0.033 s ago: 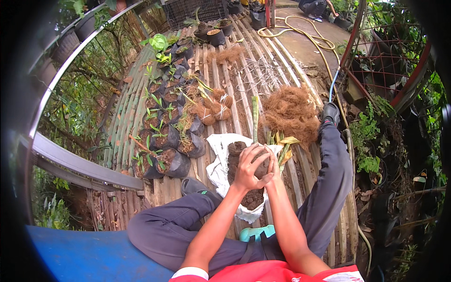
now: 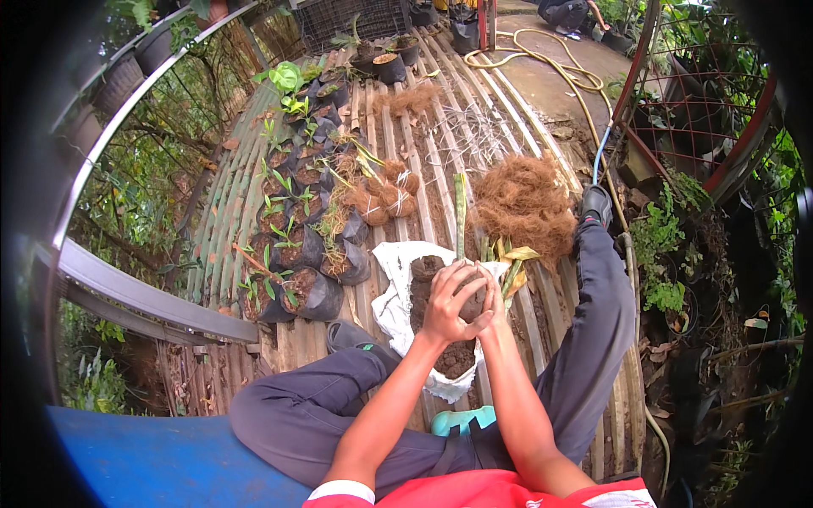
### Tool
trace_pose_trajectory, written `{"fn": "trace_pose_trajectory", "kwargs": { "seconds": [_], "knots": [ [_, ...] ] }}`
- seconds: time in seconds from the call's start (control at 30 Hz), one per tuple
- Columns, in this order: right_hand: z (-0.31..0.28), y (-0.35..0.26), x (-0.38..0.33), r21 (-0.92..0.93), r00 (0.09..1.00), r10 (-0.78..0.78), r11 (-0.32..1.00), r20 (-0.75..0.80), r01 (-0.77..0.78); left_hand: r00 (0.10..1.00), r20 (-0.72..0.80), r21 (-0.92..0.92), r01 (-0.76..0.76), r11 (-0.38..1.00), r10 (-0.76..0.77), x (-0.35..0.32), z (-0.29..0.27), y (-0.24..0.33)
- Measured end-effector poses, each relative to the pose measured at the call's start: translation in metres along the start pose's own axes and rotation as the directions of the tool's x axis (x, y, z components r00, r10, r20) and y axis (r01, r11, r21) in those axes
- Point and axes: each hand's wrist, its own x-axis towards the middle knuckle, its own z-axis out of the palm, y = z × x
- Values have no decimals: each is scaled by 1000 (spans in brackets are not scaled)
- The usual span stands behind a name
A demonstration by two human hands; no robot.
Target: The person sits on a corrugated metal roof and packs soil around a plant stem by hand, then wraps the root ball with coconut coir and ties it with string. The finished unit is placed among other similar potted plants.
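Note:
Both hands meet over a white sack [image 2: 391, 296] that lies rolled open with dark soil [image 2: 456, 360] in it. My left hand [image 2: 449, 306] and my right hand [image 2: 494, 303] are cupped around a ball of soil [image 2: 474, 305], fingertips together at the far side. From just beyond the fingertips rises a long upright green leaf [image 2: 460, 216]; whether its base sits in the soil ball is hidden by my hands. A rounded lump of soil [image 2: 426, 267] rests in the sack by my left fingers. Yellowing leaves [image 2: 518, 254] lie just past my right hand.
A heap of brown coconut fibre [image 2: 527, 203] lies beyond, right of fibre-wrapped balls tied with white string [image 2: 398, 188]. Black bags of seedlings [image 2: 309, 292] stand at left. White strings [image 2: 466, 135], a hose [image 2: 584, 76] and a black crate [image 2: 351, 24] are farther off.

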Motion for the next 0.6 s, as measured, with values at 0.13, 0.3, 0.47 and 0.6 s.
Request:
{"fn": "trace_pose_trajectory", "kwargs": {
  "seconds": [0.13,0.3,0.47,0.6],
  "knots": [
    [-21,8,9,-260,997,-17,966,-81,-5,983,-183,-4,8,1000,-9,-17,5,-20],
    [-35,16,22,-183,999,17,983,-48,-25,987,-69,65,148,987,-144,-30,9,-29],
    [-25,0,27,-470,962,-259,862,-87,190,696,-32,-476,621,623,-717,-15,25,-27],
    [-7,6,21,-848,930,-341,445,135,286,392,251,-701,704,113,-885,-6,18,-30]
  ]
}}
